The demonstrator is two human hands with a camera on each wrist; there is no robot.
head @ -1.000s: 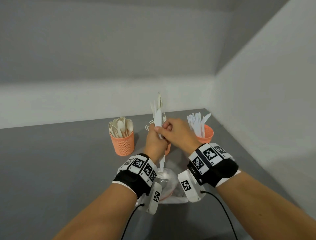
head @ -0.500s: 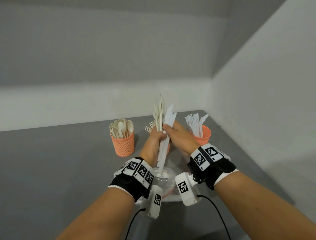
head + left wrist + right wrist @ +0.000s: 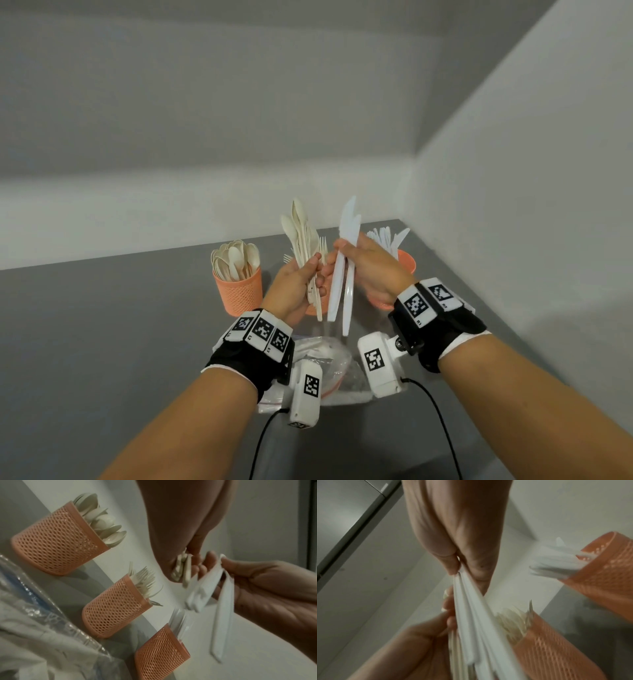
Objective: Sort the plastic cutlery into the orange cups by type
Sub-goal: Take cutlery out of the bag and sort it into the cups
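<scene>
My left hand (image 3: 301, 274) grips a bundle of cream spoons and a fork (image 3: 301, 236), held upright above the middle cup. Just to its right, my right hand (image 3: 356, 260) pinches several white knives (image 3: 344, 274) (image 3: 471, 615), blades up. Three orange mesh cups stand in a row on the grey table: the left cup (image 3: 239, 291) (image 3: 56, 543) holds spoons, the middle cup (image 3: 113, 608) holds forks and is mostly hidden behind my hands in the head view, the right cup (image 3: 406, 262) (image 3: 161, 654) holds white knives.
A crumpled clear plastic bag (image 3: 329, 363) lies on the table under my wrists, in front of the cups. A grey wall (image 3: 513, 240) rises close on the right, right behind the knife cup. Cables hang from the wrist cameras.
One bundle was held by both hands together. My right hand has drawn the white knives out to the right, leaving the cream spoons and fork in the left.
</scene>
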